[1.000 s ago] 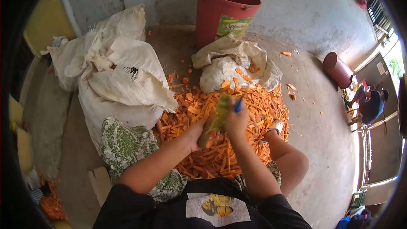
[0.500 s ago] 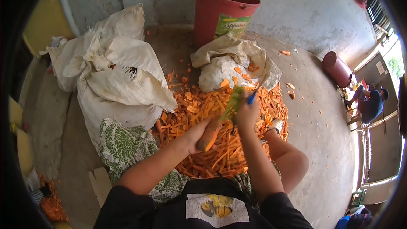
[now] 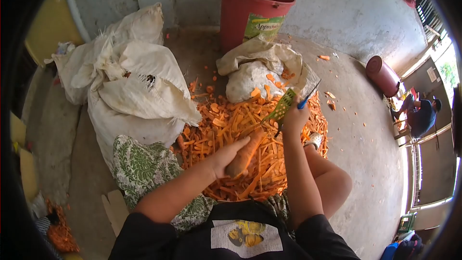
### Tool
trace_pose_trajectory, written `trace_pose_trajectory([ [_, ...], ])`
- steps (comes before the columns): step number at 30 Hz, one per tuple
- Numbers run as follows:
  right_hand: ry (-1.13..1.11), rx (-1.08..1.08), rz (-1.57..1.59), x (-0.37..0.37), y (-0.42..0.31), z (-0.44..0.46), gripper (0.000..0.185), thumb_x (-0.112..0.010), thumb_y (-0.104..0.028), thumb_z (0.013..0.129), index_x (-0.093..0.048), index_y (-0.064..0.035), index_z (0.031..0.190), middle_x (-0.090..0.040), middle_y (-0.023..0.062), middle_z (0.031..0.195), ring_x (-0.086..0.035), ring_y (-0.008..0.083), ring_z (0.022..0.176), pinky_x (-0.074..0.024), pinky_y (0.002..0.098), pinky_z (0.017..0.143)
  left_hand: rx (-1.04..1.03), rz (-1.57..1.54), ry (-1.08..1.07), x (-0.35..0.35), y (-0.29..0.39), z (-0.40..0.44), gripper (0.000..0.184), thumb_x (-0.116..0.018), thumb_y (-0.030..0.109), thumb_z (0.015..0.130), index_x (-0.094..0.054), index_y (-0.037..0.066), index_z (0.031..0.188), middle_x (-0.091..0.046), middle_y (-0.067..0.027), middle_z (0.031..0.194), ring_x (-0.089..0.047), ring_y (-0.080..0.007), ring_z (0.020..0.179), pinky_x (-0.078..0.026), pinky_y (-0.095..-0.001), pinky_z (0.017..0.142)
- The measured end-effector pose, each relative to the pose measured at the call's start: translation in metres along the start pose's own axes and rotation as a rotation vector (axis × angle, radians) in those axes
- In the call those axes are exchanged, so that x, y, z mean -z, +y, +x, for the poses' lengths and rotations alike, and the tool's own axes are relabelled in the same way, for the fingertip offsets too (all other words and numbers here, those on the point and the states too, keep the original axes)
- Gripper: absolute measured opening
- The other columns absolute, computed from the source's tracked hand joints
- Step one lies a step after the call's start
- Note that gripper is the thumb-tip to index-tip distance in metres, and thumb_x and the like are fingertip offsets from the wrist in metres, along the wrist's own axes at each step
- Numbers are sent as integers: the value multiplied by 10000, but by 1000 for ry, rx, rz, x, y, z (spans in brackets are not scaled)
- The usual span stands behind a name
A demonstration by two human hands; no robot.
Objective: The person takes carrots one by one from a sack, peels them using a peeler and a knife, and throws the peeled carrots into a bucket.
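A large, partly peeled carrot rests in the grip of my left hand, slanting up to the right. Its upper part is bright orange and its lower end still has brownish skin. My right hand is closed around a green peeler with holes in its flat body, held just right of the carrot and apart from it. A knife with a blue handle is in that same hand, its blade pointing up and right. Beneath both hands spreads a heap of orange peels.
White woven sacks stand at the left, and another sack lies behind the peels. A red bin stands by the wall. A dark red barrel lies at the right, near a seated person.
My right hand has drawn the peeler away from the carrot, to the right. The carrot has turned in my left hand, and its upper end now shows more orange.
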State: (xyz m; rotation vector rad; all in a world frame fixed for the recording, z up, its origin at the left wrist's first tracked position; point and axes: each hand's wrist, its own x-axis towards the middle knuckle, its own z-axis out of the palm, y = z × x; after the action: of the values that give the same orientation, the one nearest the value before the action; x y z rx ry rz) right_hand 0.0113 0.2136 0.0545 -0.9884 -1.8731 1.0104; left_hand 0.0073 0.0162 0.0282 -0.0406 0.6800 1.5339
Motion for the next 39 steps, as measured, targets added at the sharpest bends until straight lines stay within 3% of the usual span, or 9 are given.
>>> trace_pose_trajectory([
  [3, -300, 23, 217, 0, -21, -62, 244, -448, -223, 891, -517, -24, 770, -511, 31, 590, -455, 107, 503, -360, 271, 443, -92, 15, 209, 2, 4, 3, 405, -352, 454, 879, -515, 85, 917, -549, -73, 799, -559, -172, 667, -478, -312, 491],
  [8, -339, 180, 3, 0, -24, -96, 151, -526, -150, 818, -508, -4, 782, -503, 162, 583, -478, 312, 495, -378, 367, 476, -87, -8, 92, 12, 2, 5, 343, -342, 366, 893, -511, 69, 923, -558, -78, 747, -555, -187, 605, -466, -315, 480],
  [13, 155, 176, -94, -12, 15, -3, 256, -475, -229, 865, -512, 1, 760, -496, 120, 564, -473, 238, 484, -367, 353, 481, 44, 15, 135, 6, -8, 4, 384, -313, 418, 903, -477, 72, 934, -493, -61, 726, -496, -170, 627, -426, -288, 472],
  [17, -29, 4, 184, 6, 3, -10, 270, -461, -237, 881, -514, -15, 737, -485, 45, 548, -425, 141, 458, -345, 306, 453, 4, -75, -96, 27, -6, 13, 406, -349, 432, 891, -492, 85, 1046, -546, -63, 890, -574, -157, 699, -505, -326, 571],
  [23, -347, 206, 96, 7, -30, -104, 224, -482, -203, 873, -507, -4, 773, -449, 51, 540, -401, 123, 476, -333, 277, 451, -117, -2, 148, 4, 3, -1, 366, -350, 394, 893, -512, 78, 981, -578, -69, 794, -588, -172, 656, -493, -288, 498],
  [26, -354, 269, -76, 4, -25, -97, 103, -560, -31, 705, -495, -10, 782, -511, 191, 583, -537, 369, 569, -398, 391, 497, -174, 56, 179, 13, -4, 8, 369, -354, 388, 894, -509, 61, 968, -575, -68, 782, -589, -183, 619, -492, -289, 488],
  [33, 144, 116, -172, -4, 21, 24, 300, -447, -266, 877, -508, -2, 748, -531, 121, 575, -484, 262, 472, -377, 361, 464, 24, 89, 38, 9, -7, 2, 349, -331, 388, 907, -461, 70, 965, -524, -88, 752, -550, -187, 678, -500, -302, 567],
  [37, -154, 100, 162, 13, -23, -30, 278, -441, -222, 888, -486, -13, 711, -511, 36, 546, -425, 88, 430, -313, 257, 396, -67, -19, 69, 11, 0, 6, 369, -320, 405, 907, -460, 72, 986, -529, -98, 768, -550, -190, 691, -499, -308, 579],
  [39, -218, 185, 198, 6, -26, -69, 194, -488, -151, 848, -477, -9, 716, -510, 85, 540, -458, 180, 423, -339, 295, 417, -126, -167, 159, 2, 2, 3, 364, -359, 387, 897, -489, 54, 969, -568, -88, 790, -582, -190, 659, -505, -315, 538],
])
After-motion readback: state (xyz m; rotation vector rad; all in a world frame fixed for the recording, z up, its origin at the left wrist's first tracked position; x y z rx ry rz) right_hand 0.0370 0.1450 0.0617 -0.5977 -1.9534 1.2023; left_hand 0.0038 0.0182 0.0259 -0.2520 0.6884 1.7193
